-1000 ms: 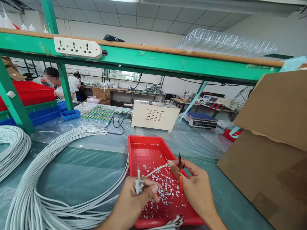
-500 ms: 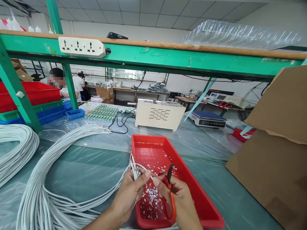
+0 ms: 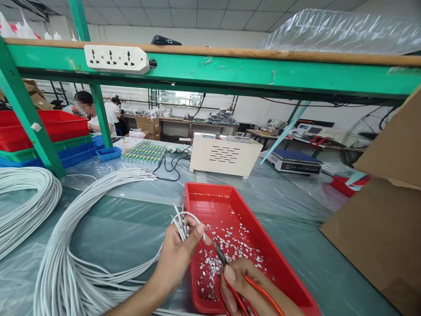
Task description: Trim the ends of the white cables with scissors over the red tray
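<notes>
Several white cables [image 3: 179,224] are gripped in my left hand [image 3: 174,259], their ends fanning out above the fingers. One of them loops over and is pinched between thumb and fingertip, its end pointing right. My right hand [image 3: 245,281] is wrapped round a pair of pliers [image 3: 221,253] with red-orange handles. Their dark jaws point up and left, close to the pinched cable end; whether they touch it I cannot tell. Both hands are over a red tray [image 3: 263,232] strewn with small silvery scraps [image 3: 210,265]. From my left hand the cables run back to a large white bundle [image 3: 61,245].
Another cable coil [image 3: 29,193] lies at far left. Behind the tray stand a cream box-shaped machine [image 3: 226,156] and a scale [image 3: 292,161]. Cardboard [image 3: 371,228] rises at right. A green shelf beam [image 3: 230,72] crosses overhead. Two people sit farther back on the left.
My right hand has drawn back from the cable, down and right, and the pliers have swung so their jaws point at the cable end. The whole view has shifted slightly.
</notes>
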Demonstrator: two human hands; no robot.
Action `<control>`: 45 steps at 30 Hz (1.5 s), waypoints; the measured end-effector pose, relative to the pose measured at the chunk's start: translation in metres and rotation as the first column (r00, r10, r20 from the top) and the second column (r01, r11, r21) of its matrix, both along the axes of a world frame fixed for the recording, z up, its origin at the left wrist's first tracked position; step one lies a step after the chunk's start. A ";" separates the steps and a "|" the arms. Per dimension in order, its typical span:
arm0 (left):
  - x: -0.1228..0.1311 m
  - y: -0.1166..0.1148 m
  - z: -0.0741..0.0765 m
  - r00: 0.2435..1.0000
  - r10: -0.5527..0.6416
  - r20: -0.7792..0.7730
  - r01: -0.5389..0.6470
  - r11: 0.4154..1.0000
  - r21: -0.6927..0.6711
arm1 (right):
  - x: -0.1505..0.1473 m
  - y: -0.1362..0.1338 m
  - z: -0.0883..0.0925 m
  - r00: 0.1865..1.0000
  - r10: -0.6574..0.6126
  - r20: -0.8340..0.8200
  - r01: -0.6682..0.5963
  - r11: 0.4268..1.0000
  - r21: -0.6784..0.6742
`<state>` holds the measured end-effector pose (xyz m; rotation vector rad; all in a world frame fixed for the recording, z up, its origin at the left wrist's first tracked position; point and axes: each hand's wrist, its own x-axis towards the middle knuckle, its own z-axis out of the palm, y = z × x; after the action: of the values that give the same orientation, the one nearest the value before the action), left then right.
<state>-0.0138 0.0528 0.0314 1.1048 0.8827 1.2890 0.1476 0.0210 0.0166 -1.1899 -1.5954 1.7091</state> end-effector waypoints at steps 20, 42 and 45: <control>0.000 -0.002 0.005 0.988 0.025 -0.150 -0.020 0.999 0.037 | -0.005 -0.002 0.017 0.993 0.016 0.117 -0.013 1.000 -0.026; -0.001 -0.001 0.004 0.991 0.071 -0.110 -0.071 0.997 0.006 | -0.014 -0.006 0.006 0.991 -0.083 0.100 0.086 0.996 -0.027; -0.001 -0.002 0.004 0.995 0.054 -0.084 -0.056 0.998 -0.024 | -0.018 -0.004 0.004 0.990 -0.093 0.107 0.090 0.995 0.032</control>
<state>-0.0149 0.0511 0.0359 1.1269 0.9958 1.2799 0.1300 0.0172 0.0201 -1.3422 -1.5959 1.5851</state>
